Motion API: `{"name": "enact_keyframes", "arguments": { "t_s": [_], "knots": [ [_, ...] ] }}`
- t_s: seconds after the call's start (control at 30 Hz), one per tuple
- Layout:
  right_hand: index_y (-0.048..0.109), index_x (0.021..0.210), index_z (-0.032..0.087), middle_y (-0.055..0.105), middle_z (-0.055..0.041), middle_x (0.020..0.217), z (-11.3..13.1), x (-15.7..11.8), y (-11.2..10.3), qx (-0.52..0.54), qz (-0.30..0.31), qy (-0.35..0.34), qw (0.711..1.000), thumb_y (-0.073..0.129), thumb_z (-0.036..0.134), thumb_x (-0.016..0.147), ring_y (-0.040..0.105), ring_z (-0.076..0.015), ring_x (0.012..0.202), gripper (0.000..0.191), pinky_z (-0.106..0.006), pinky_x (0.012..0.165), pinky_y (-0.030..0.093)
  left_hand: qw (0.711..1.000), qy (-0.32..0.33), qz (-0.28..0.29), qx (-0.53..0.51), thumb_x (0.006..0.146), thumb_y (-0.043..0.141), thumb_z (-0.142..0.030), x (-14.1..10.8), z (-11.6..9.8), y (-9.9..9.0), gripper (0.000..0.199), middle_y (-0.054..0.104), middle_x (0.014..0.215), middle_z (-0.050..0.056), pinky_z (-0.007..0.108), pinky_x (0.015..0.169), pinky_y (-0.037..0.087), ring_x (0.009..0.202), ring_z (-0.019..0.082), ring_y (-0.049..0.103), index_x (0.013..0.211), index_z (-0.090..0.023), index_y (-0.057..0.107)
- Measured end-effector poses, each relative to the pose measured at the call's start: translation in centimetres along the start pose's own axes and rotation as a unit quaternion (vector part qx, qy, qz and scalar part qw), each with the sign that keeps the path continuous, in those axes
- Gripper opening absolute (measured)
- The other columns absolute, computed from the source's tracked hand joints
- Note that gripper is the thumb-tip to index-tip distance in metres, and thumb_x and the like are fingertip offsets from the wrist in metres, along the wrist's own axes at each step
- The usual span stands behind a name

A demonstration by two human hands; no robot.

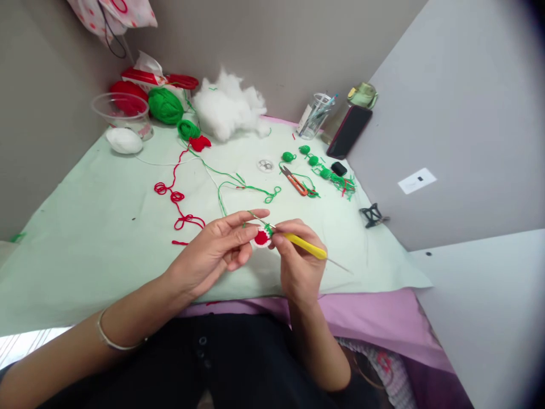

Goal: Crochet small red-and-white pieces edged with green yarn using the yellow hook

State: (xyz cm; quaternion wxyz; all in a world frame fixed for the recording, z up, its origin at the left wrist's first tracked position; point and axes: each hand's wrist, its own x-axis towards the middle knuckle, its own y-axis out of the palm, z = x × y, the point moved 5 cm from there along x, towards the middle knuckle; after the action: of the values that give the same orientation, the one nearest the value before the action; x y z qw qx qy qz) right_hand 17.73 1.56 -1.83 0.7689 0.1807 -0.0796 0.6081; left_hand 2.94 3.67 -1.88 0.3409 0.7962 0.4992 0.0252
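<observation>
Held over the desk (85, 227), the yellow-handled crochet hook (304, 246) slants, tip toward ten o'clock and handle end toward four. The right hand (302, 270) has its fingers clamped on that handle; the left hand (213, 244) pinches a red-and-white crocheted disc (261, 238) beside the hook's tip. From the disc, the desk's front edge runs near at six o'clock; bare cloth opens at three and, past the red yarn (176, 196), at nine. The clear cup (313, 126) at one o'clock bears an unreadable label.
</observation>
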Motion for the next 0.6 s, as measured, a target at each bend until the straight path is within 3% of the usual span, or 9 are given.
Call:
{"name": "enact_keyframes", "arguments": {
  "t_s": [0.1, 0.2, 0.33, 0.47, 0.6],
  "knots": [
    [0.08, 0.1, 0.028, 0.076, -0.0012, 0.091, 0.4, -0.3, 0.0, -0.075, 0.009, -0.049, 0.996, 0.077, 0.022, 0.089, 0.069, -0.0153, 0.077, 0.013, -0.032, 0.071, 0.058, 0.998, -0.002, 0.002, -0.064, 0.091, 0.077, -0.023, 0.0, 0.3, 0.1, 0.029, 0.063, 0.065, -0.002, 0.014, 0.057, 0.049, 0.058, 0.006, 0.057, 0.12, -0.021, 0.078],
    [0.08, 0.104, 0.029, 0.076, -0.0018, 0.092, 0.6, -0.2, 0.0, -0.079, 0.014, -0.074, 0.994, 0.075, 0.025, 0.092, 0.07, -0.0163, 0.08, 0.015, -0.033, 0.073, 0.057, 0.997, 0.03, -0.011, -0.065, 0.092, 0.076, -0.023, -0.1, 0.0, 0.2, 0.028, 0.069, 0.078, 0.0, 0.018, 0.07, 0.056, 0.071, 0.009, 0.065, 0.12, -0.02, 0.078],
    [0.08, 0.097, 0.027, 0.072, -0.0006, 0.081, 0.9, 0.2, -0.1, -0.039, 0.004, -0.097, 0.995, 0.071, 0.03, 0.095, 0.067, -0.0149, 0.072, 0.009, -0.031, 0.066, 0.054, 0.998, 0.055, -0.013, -0.024, 0.085, 0.084, -0.022, -0.3, -0.3, 0.4, 0.04, 0.066, 0.082, -0.003, 0.022, 0.078, 0.056, 0.074, 0.009, 0.066, 0.124, -0.022, 0.076],
    [0.078, 0.103, 0.027, 0.07, 0.0002, 0.081, 1.1, 0.5, 0.0, -0.004, 0.04, -0.082, 0.996, 0.065, 0.028, 0.099, 0.064, -0.0124, 0.066, 0.013, -0.029, 0.061, 0.053, 0.996, 0.087, -0.009, 0.023, 0.086, 0.084, -0.025, -0.5, -0.4, 0.2, 0.042, 0.065, 0.086, -0.003, 0.026, 0.081, 0.055, 0.075, 0.011, 0.067, 0.126, -0.025, 0.075],
    [0.078, 0.104, 0.028, 0.073, -0.0023, 0.089, 2.0, 0.4, 0.0, -0.096, 0.048, -0.13, 0.986, 0.062, 0.024, 0.1, 0.068, -0.0163, 0.079, 0.016, -0.034, 0.071, 0.057, 0.993, 0.106, 0.004, 0.05, 0.086, 0.083, -0.024, -0.5, -0.4, 0.2, 0.043, 0.067, 0.088, -0.003, 0.028, 0.082, 0.055, 0.076, 0.011, 0.067, 0.128, -0.026, 0.074]
  ]
}}
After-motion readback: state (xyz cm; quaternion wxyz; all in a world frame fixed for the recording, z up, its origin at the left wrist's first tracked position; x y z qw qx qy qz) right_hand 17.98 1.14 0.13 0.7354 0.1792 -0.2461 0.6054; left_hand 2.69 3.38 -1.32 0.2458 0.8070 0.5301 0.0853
